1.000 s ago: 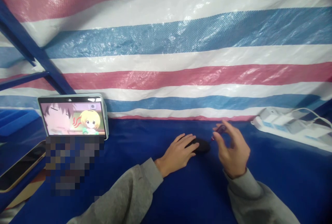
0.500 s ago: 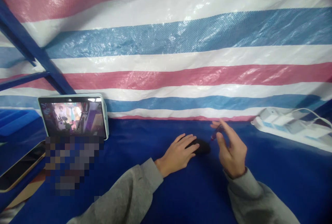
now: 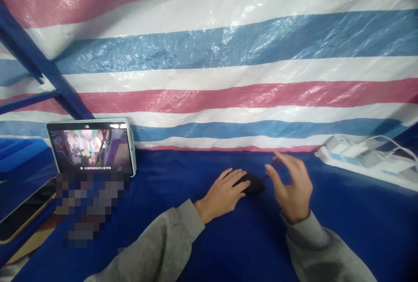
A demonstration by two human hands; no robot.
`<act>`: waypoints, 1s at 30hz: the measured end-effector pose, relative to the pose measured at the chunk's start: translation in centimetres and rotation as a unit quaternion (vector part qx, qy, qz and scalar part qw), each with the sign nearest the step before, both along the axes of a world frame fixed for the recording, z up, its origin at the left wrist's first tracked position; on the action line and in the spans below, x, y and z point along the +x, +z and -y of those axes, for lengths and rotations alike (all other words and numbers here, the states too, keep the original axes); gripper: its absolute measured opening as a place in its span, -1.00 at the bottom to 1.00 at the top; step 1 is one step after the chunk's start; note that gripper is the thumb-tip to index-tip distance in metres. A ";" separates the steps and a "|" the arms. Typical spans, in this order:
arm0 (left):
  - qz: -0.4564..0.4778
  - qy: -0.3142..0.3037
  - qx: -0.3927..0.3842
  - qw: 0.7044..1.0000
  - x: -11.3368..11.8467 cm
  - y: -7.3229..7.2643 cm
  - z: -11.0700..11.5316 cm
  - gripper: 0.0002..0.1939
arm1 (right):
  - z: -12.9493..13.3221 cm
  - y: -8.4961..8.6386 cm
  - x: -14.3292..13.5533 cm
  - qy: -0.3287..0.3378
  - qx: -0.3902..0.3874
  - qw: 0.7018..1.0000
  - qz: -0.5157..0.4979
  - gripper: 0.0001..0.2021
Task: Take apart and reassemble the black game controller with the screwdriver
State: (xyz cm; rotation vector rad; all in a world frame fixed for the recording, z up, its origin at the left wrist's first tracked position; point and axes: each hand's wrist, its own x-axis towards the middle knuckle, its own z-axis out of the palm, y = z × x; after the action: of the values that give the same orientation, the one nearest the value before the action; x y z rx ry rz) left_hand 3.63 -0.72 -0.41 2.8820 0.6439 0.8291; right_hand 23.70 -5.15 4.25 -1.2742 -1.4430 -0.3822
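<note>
On the blue tabletop (image 3: 228, 247) lies a black computer mouse (image 3: 254, 184), rounded and low. My left hand (image 3: 225, 193) rests over its left side, fingers curled on it and holding it. Just to the right, my right hand (image 3: 292, 186) is raised with thumb and fingers around a thin dark tool with a reddish-purple part (image 3: 267, 175), which looks like a small screwdriver. Its lower end points toward the mouse's right edge; whether it touches is unclear. Most of the tool is hidden by the fingers.
At left a tablet (image 3: 93, 149) stands upright playing a video, with a phone (image 3: 28, 212) and a blue tray (image 3: 22, 153) nearby. A white power strip (image 3: 369, 164) with plugs and cables sits at right. A striped plastic sheet (image 3: 228, 99) hangs behind.
My right hand has turned slightly and its fingers have shifted around the tool, which is now less visible. The left hand and mouse stay put. The tablet picture now shows a subtitle.
</note>
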 end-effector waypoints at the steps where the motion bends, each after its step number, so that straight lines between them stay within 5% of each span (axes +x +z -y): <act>1: 0.000 0.001 -0.002 1.000 0.0 0.0 0.0 -0.67 | 0.0 0.0 0.0 -0.006 0.009 1.000 0.000 -0.61; 30: 0.000 0.000 -0.010 1.000 0.0 0.0 -0.1 -0.66 | 0.1 -0.1 -0.1 0.001 -0.012 1.000 -0.023 -0.59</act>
State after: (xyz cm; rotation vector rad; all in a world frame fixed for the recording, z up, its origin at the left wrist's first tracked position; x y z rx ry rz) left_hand 3.58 -0.66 -0.43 2.8648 0.6499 0.8169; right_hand 23.62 -5.24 4.16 -1.2920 -1.4136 -0.3329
